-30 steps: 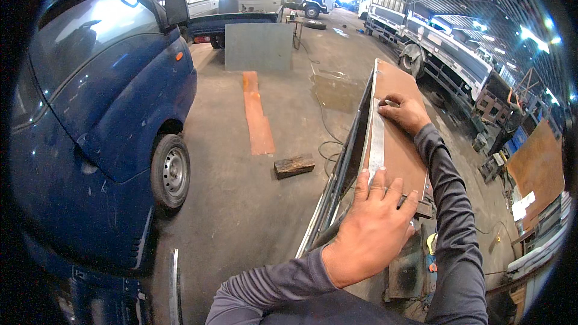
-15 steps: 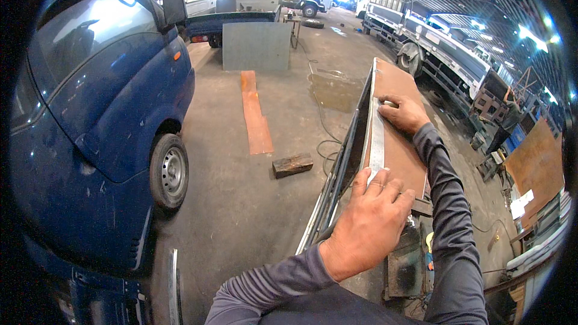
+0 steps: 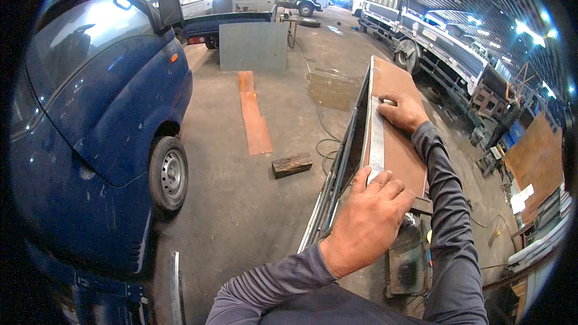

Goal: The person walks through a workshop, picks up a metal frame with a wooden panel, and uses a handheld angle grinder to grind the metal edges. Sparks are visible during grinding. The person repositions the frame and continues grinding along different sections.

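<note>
A long pale metal strip lies along the near edge of a brown sheet panel, which rests on a dark metal frame. My left hand grips the strip's lower end with bent fingers, its thumb out of sight. Toward the far end, my right hand is closed against the strip, thumb and curled fingers around a small pale object that is too small to make out clearly.
A blue truck fills the left side. On the floor are an orange strip, a wooden block and cables. A grey sheet stands ahead; parked trucks line the back right. A person works at right, beside a rusty sheet.
My left hand's fingers have bent and drawn together on the strip. My right hand stays at the far end. The whole view has shifted slightly, and the person at right has moved a little.
</note>
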Action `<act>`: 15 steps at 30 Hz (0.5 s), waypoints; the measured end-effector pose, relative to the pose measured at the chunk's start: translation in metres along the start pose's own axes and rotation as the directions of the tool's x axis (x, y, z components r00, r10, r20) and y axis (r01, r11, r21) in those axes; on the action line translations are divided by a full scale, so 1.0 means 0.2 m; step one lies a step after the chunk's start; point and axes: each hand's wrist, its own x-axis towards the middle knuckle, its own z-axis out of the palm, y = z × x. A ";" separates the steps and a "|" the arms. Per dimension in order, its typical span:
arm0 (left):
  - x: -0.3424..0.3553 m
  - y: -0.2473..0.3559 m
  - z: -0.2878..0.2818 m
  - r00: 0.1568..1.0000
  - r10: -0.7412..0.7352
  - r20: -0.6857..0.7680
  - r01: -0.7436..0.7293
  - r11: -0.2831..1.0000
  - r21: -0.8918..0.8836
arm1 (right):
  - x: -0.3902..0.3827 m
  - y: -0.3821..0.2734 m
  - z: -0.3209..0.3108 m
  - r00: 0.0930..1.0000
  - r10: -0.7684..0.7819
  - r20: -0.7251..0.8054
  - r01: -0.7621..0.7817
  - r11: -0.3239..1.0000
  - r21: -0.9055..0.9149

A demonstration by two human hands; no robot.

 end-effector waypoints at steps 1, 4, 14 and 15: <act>0.00 0.00 0.00 1.000 0.000 0.001 0.000 1.000 0.000 | 0.00 0.01 0.00 1.000 -0.003 -0.001 0.003 1.000 -0.001; 0.00 -0.01 0.00 1.000 0.001 0.003 -0.001 1.000 -0.014 | 0.02 0.03 0.02 1.000 0.000 0.005 0.000 1.000 0.005; -0.06 0.18 0.02 0.991 0.114 -0.068 -0.124 0.975 -0.183 | 0.03 0.06 0.02 0.999 0.009 0.032 -0.011 0.998 0.056; -0.04 0.17 0.03 0.992 0.100 -0.082 -0.111 0.982 -0.150 | 0.03 0.06 0.03 0.999 0.011 0.035 -0.013 0.998 0.067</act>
